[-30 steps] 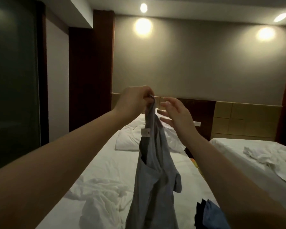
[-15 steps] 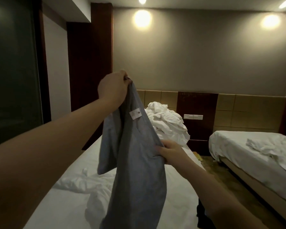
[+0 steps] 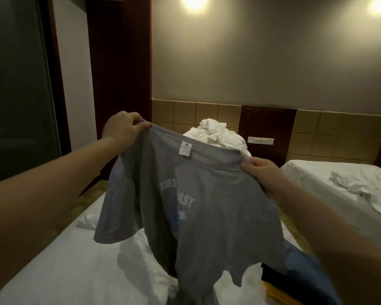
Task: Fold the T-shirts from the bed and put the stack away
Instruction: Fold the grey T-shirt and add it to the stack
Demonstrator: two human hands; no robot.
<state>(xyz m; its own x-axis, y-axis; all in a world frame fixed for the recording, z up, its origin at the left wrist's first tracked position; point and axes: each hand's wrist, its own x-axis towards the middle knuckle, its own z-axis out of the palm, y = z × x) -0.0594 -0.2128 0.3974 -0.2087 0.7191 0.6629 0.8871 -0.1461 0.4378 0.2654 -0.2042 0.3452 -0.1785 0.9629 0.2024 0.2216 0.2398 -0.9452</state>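
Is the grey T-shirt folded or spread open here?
Spread, not folded: the left hand and right hand hold the grey T-shirt up by its top edge, hanging over the bed.

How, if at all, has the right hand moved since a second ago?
Yes: right hand dropped from level with the wall switch to below it, gripping the T-shirt.

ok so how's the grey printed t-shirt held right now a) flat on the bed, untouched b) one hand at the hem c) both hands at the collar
c: the left hand and right hand each grip the collar edge of the grey printed T-shirt, either side of its label, above the white bed.
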